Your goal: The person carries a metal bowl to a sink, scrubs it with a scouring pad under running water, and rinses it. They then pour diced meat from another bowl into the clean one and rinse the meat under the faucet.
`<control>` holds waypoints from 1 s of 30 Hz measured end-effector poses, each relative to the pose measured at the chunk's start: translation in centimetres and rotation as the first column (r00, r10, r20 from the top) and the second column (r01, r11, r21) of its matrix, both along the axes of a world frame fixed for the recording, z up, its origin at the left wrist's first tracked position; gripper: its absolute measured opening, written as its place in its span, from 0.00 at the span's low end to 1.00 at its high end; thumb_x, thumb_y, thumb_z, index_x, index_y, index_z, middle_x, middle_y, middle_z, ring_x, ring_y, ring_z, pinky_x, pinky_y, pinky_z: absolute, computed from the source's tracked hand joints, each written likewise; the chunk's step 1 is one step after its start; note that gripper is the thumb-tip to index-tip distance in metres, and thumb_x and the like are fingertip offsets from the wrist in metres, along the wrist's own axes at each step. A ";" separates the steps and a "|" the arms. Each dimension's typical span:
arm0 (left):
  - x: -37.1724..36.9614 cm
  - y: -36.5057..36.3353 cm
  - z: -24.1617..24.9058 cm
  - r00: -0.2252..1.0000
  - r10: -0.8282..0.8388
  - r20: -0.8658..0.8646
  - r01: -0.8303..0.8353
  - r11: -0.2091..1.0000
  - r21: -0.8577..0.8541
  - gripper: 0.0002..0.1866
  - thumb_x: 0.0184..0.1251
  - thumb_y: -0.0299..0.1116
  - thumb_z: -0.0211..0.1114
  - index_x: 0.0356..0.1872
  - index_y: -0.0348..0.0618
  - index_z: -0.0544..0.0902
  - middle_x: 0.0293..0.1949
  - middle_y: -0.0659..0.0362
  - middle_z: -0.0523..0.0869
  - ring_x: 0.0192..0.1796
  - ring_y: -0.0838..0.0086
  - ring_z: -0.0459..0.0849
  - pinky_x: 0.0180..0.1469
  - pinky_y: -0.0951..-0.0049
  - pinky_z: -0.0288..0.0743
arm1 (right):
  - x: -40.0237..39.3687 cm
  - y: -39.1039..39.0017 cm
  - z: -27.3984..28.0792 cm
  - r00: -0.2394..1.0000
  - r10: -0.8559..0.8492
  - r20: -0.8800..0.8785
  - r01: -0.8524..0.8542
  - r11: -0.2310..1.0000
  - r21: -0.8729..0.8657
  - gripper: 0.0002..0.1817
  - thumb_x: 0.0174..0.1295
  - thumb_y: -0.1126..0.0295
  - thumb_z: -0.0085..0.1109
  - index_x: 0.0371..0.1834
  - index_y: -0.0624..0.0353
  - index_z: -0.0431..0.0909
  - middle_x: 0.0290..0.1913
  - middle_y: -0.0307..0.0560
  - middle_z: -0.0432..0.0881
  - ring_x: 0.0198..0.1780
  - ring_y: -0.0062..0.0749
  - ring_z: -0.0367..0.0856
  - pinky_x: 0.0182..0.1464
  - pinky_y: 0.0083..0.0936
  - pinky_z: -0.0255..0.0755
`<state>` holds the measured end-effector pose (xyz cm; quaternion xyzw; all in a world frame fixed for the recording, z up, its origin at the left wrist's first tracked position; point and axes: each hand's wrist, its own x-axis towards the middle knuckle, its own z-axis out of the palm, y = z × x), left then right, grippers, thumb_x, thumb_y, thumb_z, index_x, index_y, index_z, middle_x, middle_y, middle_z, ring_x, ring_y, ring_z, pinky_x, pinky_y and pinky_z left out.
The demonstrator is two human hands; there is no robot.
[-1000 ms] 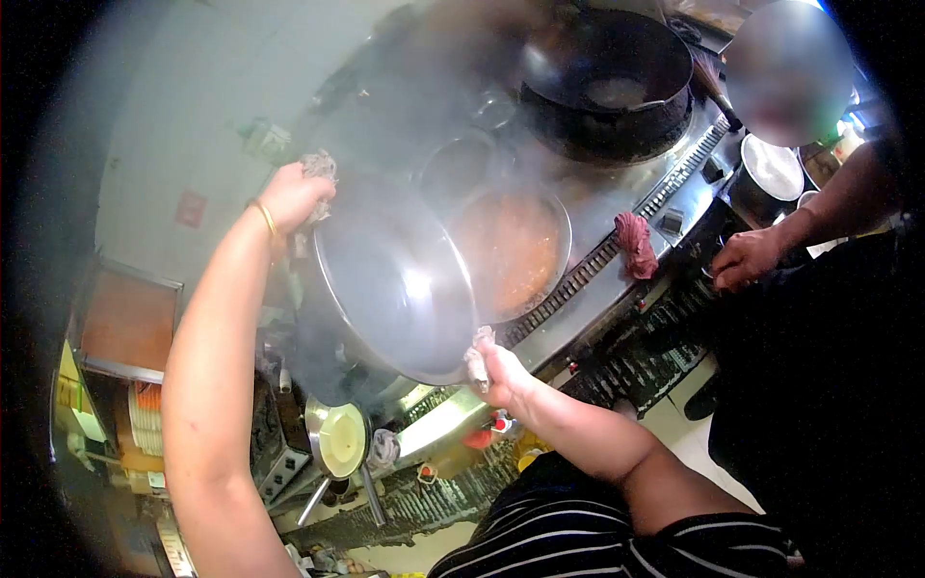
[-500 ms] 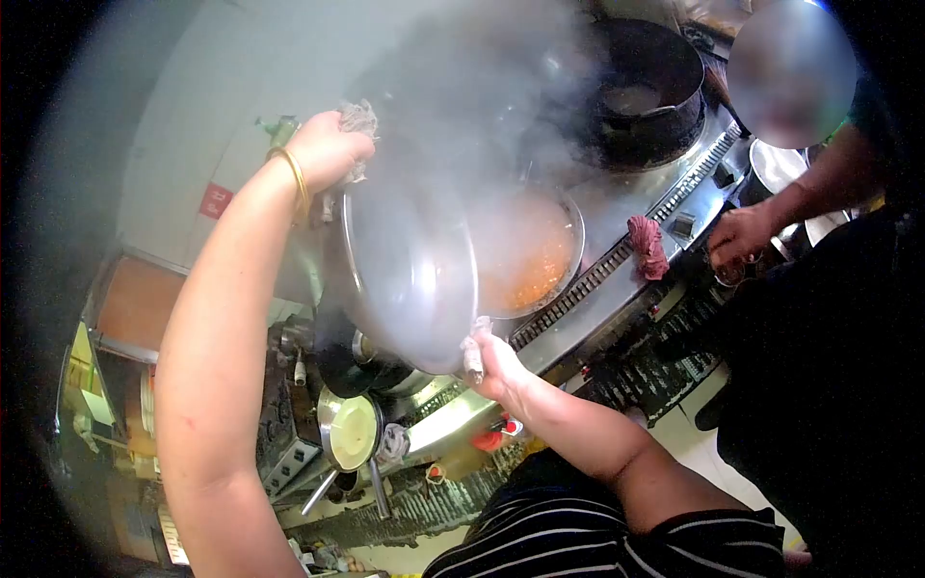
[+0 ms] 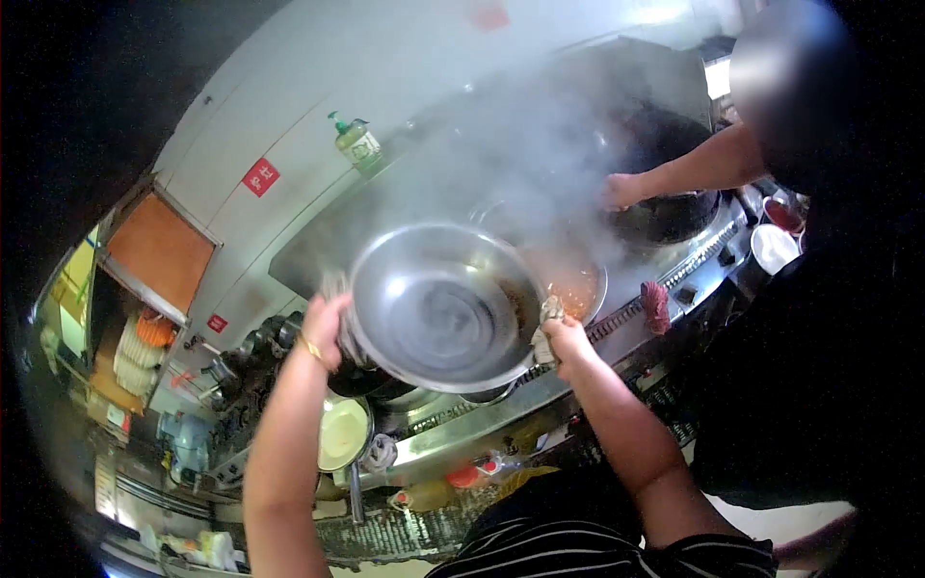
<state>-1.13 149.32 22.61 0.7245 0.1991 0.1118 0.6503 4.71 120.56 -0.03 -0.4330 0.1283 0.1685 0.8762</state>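
I have the big steel wok (image 3: 438, 306) tipped over the front edge of the stove (image 3: 482, 433), beside a basin of orange sauce (image 3: 568, 279). It looks heavy, rigid, hot and slick, so the rim is the place to grip. My left hand (image 3: 326, 329) and right hand (image 3: 564, 337) clamp opposite rims through rags. Steam rises; a co-worker's hand (image 3: 621, 190) reaches the far burner.

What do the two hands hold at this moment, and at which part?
Both hold the large steel wok: left hand on its left rim, right hand on its right rim, each through a cloth.
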 end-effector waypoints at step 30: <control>-57.8 -7.1 -29.4 0.817 0.576 -0.025 -0.415 0.558 -0.719 0.24 0.48 0.29 0.54 0.52 0.44 0.73 0.44 0.58 0.81 0.47 0.64 0.79 0.52 0.62 0.74 | -42.6 -8.1 -3.5 0.837 0.456 0.301 -0.017 0.573 -0.819 0.21 0.53 0.71 0.53 0.51 0.64 0.70 0.44 0.53 0.79 0.44 0.36 0.78 0.50 0.31 0.70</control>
